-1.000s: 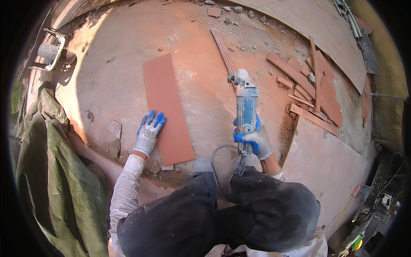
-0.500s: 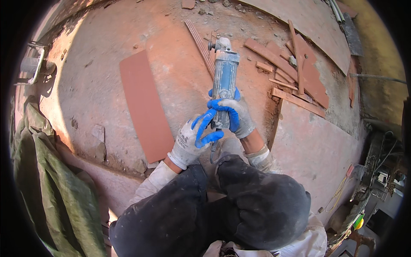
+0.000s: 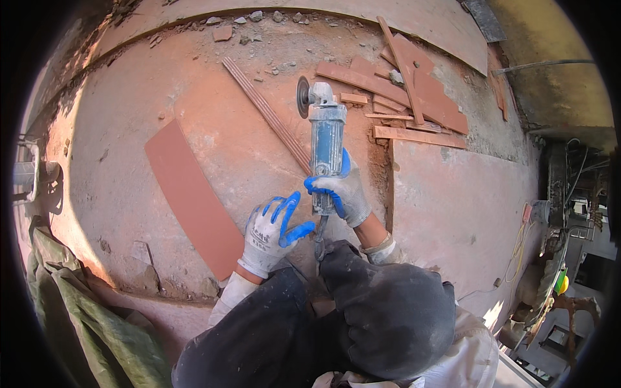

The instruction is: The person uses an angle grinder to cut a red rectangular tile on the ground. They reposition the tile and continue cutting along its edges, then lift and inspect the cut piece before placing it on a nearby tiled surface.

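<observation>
A blue angle grinder [image 3: 327, 139], dusty, points away from me with its disc [image 3: 303, 97] at the far left end. My right hand [image 3: 347, 191], in a grey glove with blue fingers, wraps round the grinder's rear body. Its cord [image 3: 321, 236] hangs from the back toward my knee. My left hand [image 3: 275, 234], gloved the same way, is off the tool just left of its rear end, thumb and fingers apart and nothing in them. Beyond that hand, a long reddish tile [image 3: 189, 194] lies flat on the ground.
Thin reddish strips [image 3: 268, 116] lie left of the grinder. A heap of cut tile pieces [image 3: 414, 97] is at the far right. Small stones [image 3: 256, 16] line the far edge. A green tarp [image 3: 84, 310] lies at lower left; a metal-framed object [image 3: 32, 171] stands at far left.
My left hand has come away from the grinder's rear and opened. The right hand still holds the tool, whose disc now shows more of its face. The view has shifted, moving the ground pieces.
</observation>
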`<state>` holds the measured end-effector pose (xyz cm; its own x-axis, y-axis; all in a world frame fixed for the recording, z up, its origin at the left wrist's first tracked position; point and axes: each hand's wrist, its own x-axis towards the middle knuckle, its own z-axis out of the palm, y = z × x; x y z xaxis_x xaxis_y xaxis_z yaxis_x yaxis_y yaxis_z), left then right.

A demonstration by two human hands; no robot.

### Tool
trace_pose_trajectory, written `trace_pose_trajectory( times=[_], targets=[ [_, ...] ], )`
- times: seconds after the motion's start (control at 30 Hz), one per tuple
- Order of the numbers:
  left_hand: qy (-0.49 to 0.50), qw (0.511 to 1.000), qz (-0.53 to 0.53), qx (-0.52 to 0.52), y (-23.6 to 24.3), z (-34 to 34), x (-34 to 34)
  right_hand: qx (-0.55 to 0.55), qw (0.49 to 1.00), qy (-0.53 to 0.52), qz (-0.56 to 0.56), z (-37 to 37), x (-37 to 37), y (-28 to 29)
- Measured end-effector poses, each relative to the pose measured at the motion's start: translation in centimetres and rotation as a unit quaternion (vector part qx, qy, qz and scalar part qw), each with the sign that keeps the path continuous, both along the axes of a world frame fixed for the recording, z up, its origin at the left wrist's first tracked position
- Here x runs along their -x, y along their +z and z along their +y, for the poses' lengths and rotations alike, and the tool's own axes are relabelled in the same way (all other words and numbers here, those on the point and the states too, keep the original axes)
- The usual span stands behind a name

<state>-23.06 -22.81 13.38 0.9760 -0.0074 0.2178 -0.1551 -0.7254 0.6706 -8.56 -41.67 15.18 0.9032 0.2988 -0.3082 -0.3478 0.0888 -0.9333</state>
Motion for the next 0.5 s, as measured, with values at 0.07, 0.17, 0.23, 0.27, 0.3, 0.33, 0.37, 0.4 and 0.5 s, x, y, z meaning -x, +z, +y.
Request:
trace_pose_trajectory(
  times=[0.07, 0.17, 0.23, 0.27, 0.3, 0.33, 0.37, 0.4, 0.5],
  targets=[
    [0.082, 0.995, 0.041, -0.031, -1.3, 2.3, 1.7, 0.094, 0.992, -0.039, -0.071, -3.4, -1.3, -0.7],
    [0.298, 0.942, 0.091, -0.127, -4.0, 8.6, 5.7, 0.105, 0.988, -0.112, -0.035, -9.9, -2.7, -1.6],
    [0.409, 0.869, 0.243, -0.136, -6.0, 12.7, 8.7, -0.121, 0.981, -0.113, 0.100, -15.0, -3.0, -1.7],
    [0.435, 0.845, 0.270, -0.154, -6.9, 14.2, 9.9, -0.265, 0.952, -0.106, 0.110, -16.7, -2.9, -2.3],
    [0.431, 0.853, 0.246, -0.165, -7.9, 15.3, 10.8, -0.418, 0.899, -0.079, 0.106, -18.1, -3.0, -2.9],
    [0.430, 0.849, 0.255, -0.171, -8.6, 16.2, 11.4, -0.487, 0.866, -0.051, 0.098, -19.4, -2.9, -3.6],
    [0.437, 0.841, 0.263, -0.183, -9.2, 16.7, 11.6, -0.492, 0.860, -0.078, 0.109, -20.6, -2.6, -4.3],
    [0.419, 0.855, 0.253, -0.172, -9.7, 17.0, 11.5, -0.518, 0.844, -0.084, 0.111, -21.5, -2.1, -5.0],
    [0.406, 0.862, 0.250, -0.174, -9.9, 17.1, 9.6, -0.592, 0.792, -0.084, 0.121, -23.2, -1.1, -7.3]
  ],
)
